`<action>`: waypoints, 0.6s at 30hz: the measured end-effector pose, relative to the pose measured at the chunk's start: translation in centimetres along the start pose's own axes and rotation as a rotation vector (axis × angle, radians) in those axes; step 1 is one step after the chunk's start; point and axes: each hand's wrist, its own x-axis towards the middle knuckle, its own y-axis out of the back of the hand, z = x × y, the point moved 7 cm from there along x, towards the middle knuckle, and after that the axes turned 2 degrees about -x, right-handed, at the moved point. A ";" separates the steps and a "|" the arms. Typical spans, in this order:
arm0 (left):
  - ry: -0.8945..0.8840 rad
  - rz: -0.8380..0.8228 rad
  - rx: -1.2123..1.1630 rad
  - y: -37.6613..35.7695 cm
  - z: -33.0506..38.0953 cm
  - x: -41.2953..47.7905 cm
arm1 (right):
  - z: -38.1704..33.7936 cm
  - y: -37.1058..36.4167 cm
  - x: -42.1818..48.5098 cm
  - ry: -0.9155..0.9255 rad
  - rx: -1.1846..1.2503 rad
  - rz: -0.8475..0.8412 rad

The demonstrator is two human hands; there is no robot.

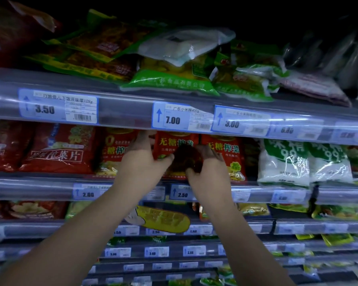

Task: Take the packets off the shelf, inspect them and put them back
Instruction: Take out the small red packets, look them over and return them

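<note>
Hands reach up from the head camera's low angle to the second shelf [50,183] of a dim store rack, both forearms bare and stretched upward. The left hand [141,159] has its fingers curled up at the top left edge of the middle red packet [174,144], just under the rail above. Its thumb lies across that packet's front, so it pinches the packet, and the thumb tip touches a dark packet [186,159]. That dark packet is blurred, sits in front of the red row between the two hands, and is off the shelf. The right hand [209,170] grips it, with the thumb under its lower edge and the fingers bent over its right side.

Another red packet [225,150] stands just right of the hands and one more red packet with a yellow base [114,151] just left, all upright on the same shelf. White and green bags [283,164] stand further right. On the rail above, a price tag marked 7.00 [173,120] hangs directly over the hands, with green packets [170,83] lying flat on the shelf over it. A tag marked 2.50 [182,195] sits below the right wrist, and a yellow packet [163,220] lies between the forearms one shelf lower.
</note>
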 end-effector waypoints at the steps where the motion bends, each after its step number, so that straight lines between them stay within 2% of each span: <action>1: 0.064 0.018 -0.117 0.0 -0.4 0.3 | 0.1 0.0 0.0 0.001 0.007 -0.003; 3: 0.126 0.010 -0.212 -0.1 -0.8 1.0 | 0.1 0.2 -0.1 0.006 0.023 -0.005; 7: -0.008 -0.091 -0.160 -1.2 0.8 1.5 | 0.4 0.5 0.0 0.030 0.065 -0.029; 10: 0.012 -0.097 -0.357 -1.0 1.5 1.0 | 0.9 1.2 0.5 0.005 0.183 -0.050; 13: 0.055 -0.114 -0.588 -0.2 1.2 -0.1 | 2.1 2.3 0.3 -0.107 0.461 -0.063; 16: 0.062 -0.267 -0.724 -0.5 1.5 -3.3 | 3.1 1.5 -1.4 -0.284 0.923 -0.258; 18: 0.063 -0.313 -0.736 -0.9 1.4 -5.5 | 3.2 1.4 -3.0 -0.274 1.102 -0.368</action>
